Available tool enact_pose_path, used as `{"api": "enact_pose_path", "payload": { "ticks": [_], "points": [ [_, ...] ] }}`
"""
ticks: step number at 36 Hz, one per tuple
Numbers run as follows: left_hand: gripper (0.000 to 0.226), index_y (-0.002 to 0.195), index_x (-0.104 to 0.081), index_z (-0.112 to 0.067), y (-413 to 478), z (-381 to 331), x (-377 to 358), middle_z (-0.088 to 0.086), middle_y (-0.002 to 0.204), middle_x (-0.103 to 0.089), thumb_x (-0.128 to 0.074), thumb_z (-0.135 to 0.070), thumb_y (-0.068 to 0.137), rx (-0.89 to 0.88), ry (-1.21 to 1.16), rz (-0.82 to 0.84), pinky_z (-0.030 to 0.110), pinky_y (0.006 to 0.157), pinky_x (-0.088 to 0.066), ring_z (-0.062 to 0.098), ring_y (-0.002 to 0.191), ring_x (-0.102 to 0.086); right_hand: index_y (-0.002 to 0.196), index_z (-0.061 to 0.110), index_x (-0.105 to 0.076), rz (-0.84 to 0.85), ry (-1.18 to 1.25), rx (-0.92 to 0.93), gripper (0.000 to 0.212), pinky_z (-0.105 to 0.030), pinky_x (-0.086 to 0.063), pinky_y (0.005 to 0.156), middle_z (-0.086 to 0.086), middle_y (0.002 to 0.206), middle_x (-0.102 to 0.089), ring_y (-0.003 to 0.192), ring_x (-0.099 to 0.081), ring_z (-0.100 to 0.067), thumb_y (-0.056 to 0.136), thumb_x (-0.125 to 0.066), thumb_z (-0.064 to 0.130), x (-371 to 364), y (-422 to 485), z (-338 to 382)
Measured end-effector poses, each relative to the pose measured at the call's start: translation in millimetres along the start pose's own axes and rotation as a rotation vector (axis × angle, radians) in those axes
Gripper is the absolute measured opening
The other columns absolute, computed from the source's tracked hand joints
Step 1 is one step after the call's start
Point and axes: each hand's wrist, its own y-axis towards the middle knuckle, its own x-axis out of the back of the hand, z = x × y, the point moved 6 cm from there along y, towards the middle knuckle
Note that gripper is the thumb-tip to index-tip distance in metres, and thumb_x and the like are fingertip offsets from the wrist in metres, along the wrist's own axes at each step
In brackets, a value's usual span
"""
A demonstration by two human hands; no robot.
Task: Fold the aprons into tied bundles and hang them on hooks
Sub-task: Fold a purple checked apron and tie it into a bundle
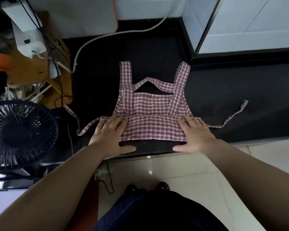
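Keep your left hand [107, 132] and right hand [196, 133] flat, gripping nothing, on the apron [152, 114]; press the fold evenly before rolling toward the straps.

- Left hand [109, 135] lay palm down, fingers straight and spread, thumb pointing inward.
- Right hand [196, 135] mirrored it, seemingly pressing flat.
- Both bare forearms [70, 172] reached forward.
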Motion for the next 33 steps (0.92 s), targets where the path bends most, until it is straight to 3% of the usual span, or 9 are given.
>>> {"api": "enact_pose_path", "payload": {
  "ticks": [5, 7, 10, 13, 15, 18, 21, 27, 33],
  "points": [
    [0.080, 0.147, -0.028, -0.028, 6.0, 1.9, 19.4, -0.005, 0.146, -0.039, -0.064, -0.050, 0.079, -0.025, -0.108, -0.100, 0.036, 0.113, -0.021, 0.018, 0.132, -0.038, 0.150, 0.030, -0.019, -0.048, 0.081, 0.020, 0.071, -0.039, -0.024, 0.115, 0.001, 0.155, -0.025, 0.140, -0.029, -0.025, 0.089, -0.050, 0.045, 19.1, -1.5, 2.9],
    [0.055, 0.131, -0.050, -0.027, 7.6, 4.0, 28.2, -0.006, 0.119, -0.059, -0.064, -0.035, 0.079, -0.031, -0.266, -0.032, 0.029, 0.093, -0.043, 0.015, 0.106, -0.056, 0.143, 0.032, -0.038, -0.004, 0.211, -0.006, 0.057, -0.033, -0.041, 0.100, 0.002, 0.140, -0.048, 0.124, -0.048, -0.023, 0.087, -0.050, 0.037, 29.2, -4.1, -3.0],
    [0.032, 0.113, -0.062, -0.019, 8.3, 5.7, 38.1, -0.007, 0.101, -0.063, -0.063, -0.027, 0.082, 0.007, -0.413, 0.159, 0.030, 0.082, -0.049, 0.014, 0.093, -0.060, 0.111, 0.023, -0.063, 0.045, 0.329, -0.054, 0.032, -0.029, -0.050, 0.077, 0.006, 0.097, -0.064, 0.091, -0.060, -0.018, 0.084, -0.050, 0.034, 42.5, -6.0, -12.5],
    [0.029, 0.107, -0.064, -0.022, 13.8, 17.1, 48.4, -0.006, 0.098, -0.064, -0.065, -0.038, 0.083, 0.078, -0.449, 0.125, 0.029, 0.078, -0.048, 0.016, 0.095, -0.061, 0.103, 0.022, -0.056, -0.029, 0.277, -0.099, 0.029, -0.029, -0.047, 0.073, 0.007, 0.087, -0.059, 0.084, -0.057, -0.017, 0.086, -0.047, 0.043, 50.3, -2.5, -18.4],
    [0.036, 0.105, -0.061, -0.026, 19.3, 24.2, 56.9, -0.007, 0.093, -0.063, -0.056, -0.056, 0.085, 0.109, -0.205, 0.008, 0.031, 0.083, -0.043, 0.019, 0.100, -0.061, 0.113, 0.021, -0.048, -0.148, 0.103, -0.134, 0.034, -0.034, -0.042, 0.085, 0.002, 0.095, -0.061, 0.092, -0.057, -0.022, 0.089, -0.042, 0.045, 55.2, -0.5, -18.4],
    [0.054, 0.145, -0.031, -0.030, 27.4, 15.2, 59.9, -0.002, 0.144, -0.041, -0.041, -0.050, 0.096, 0.059, 0.224, -0.167, 0.048, 0.113, -0.018, 0.022, 0.137, -0.033, 0.141, 0.025, -0.029, -0.334, -0.194, -0.097, 0.051, -0.049, -0.018, 0.113, -0.008, 0.140, -0.042, 0.129, -0.039, -0.031, 0.093, -0.043, 0.033, 55.1, 3.5, -5.7],
    [0.063, 0.152, -0.014, -0.031, 27.3, -10.4, 50.0, -0.002, 0.159, -0.015, -0.044, -0.024, 0.097, -0.026, 0.142, -0.219, 0.047, 0.117, -0.009, 0.022, 0.146, -0.012, 0.145, 0.028, -0.026, -0.339, -0.186, -0.021, 0.056, -0.048, -0.017, 0.113, -0.007, 0.150, -0.027, 0.133, -0.031, -0.031, 0.093, -0.045, 0.024, 44.8, 7.9, 13.1],
    [0.067, 0.148, 0.021, -0.026, 19.7, -25.8, 4.4, -0.001, 0.159, 0.020, -0.006, -0.058, 0.095, 0.054, -0.061, -0.125, 0.041, 0.119, 0.008, 0.017, 0.146, 0.018, 0.148, 0.031, -0.023, -0.284, 0.123, -0.161, 0.067, -0.043, -0.014, 0.115, -0.004, 0.156, -0.020, 0.140, -0.026, -0.028, 0.092, -0.004, 0.061, 13.1, 7.2, 21.3],
    [0.066, 0.149, 0.017, -0.031, 15.0, -0.6, -5.2, 0.000, 0.160, 0.018, 0.002, -0.060, 0.091, 0.189, 0.006, -0.147, 0.051, 0.116, 0.013, 0.024, 0.145, 0.022, 0.149, 0.031, -0.019, -0.203, 0.202, -0.205, 0.061, -0.043, -0.013, 0.115, -0.006, 0.156, -0.019, 0.140, -0.023, -0.029, 0.095, -0.022, 0.060, 6.9, 15.3, 20.8]
  ]
}}
